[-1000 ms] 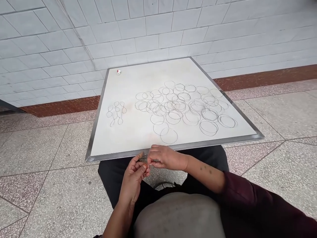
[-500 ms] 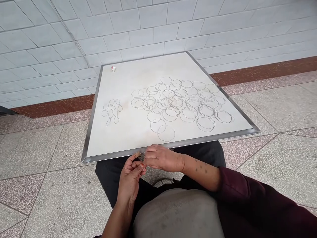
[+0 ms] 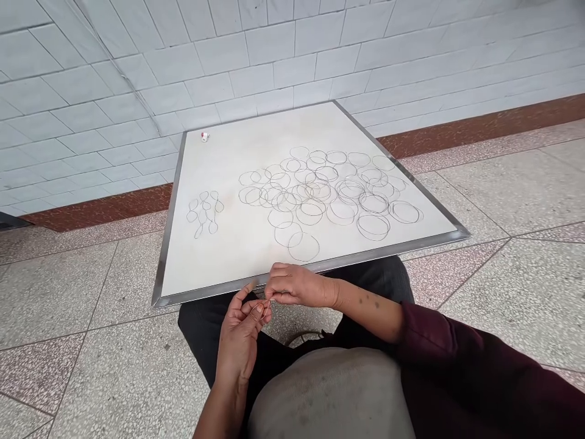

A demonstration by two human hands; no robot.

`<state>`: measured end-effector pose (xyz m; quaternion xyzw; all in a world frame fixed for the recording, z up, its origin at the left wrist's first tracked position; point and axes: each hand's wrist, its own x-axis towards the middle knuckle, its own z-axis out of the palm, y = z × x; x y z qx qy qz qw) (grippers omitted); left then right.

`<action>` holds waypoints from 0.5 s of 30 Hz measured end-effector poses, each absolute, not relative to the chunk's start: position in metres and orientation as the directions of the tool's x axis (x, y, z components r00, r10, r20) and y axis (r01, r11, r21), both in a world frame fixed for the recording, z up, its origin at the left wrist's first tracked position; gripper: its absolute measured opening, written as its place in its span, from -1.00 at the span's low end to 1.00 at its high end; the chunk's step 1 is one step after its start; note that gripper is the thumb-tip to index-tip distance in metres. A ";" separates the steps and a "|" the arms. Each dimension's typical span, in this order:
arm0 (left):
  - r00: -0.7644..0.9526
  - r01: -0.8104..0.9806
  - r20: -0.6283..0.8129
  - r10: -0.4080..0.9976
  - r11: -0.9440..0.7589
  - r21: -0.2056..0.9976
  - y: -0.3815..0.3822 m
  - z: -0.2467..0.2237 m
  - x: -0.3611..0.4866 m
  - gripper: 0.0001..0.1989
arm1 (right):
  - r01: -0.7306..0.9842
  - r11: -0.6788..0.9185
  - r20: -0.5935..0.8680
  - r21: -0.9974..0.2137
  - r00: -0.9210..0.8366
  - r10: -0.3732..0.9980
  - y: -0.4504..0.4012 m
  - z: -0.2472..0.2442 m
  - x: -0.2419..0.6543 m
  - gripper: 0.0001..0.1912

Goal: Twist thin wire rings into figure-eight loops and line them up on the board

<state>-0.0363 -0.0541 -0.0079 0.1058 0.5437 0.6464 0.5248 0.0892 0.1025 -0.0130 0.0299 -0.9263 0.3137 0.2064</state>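
One thin wire loop [image 3: 267, 310] — pinched by the fingers [image 3: 277, 286] of left hand [image 3: 238, 344] and right hand [image 3: 304, 288], at the near edge of the table [image 3: 256, 134]. On it: overlapping wire rings [image 3: 320, 192] — small twisted loops [image 3: 205, 213] at left.

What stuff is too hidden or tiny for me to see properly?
All in the head view:
Thin wire between the left hand and right hand: partly covered by both.
Red-and-white thing, far left on the table: too small to name.
Dark thing at left: cut off by the picture's edge.
Curved thing low in the middle: partly hidden by clothes.
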 end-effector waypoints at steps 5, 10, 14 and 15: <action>-0.444 -0.579 -0.443 0.779 0.128 0.805 -0.053 -0.009 -0.034 -0.37 | -0.186 0.826 0.414 -0.533 -0.908 0.063 0.099 -0.014 0.089 -0.85; -0.445 -0.541 -0.393 0.805 0.108 0.834 -0.057 -0.010 -0.036 -0.46 | -0.171 0.787 0.416 -0.593 -0.902 0.117 0.098 -0.014 0.090 -0.90; -0.436 -0.537 -0.390 0.811 0.113 0.836 -0.059 -0.011 -0.036 -0.46 | -0.163 0.770 0.411 -0.616 -0.901 0.137 0.099 -0.015 0.090 -0.94; -0.439 -0.539 -0.393 0.808 0.113 0.835 -0.058 -0.011 -0.036 -0.46 | -0.163 0.768 0.409 -0.620 -0.902 0.138 0.099 -0.015 0.090 -0.94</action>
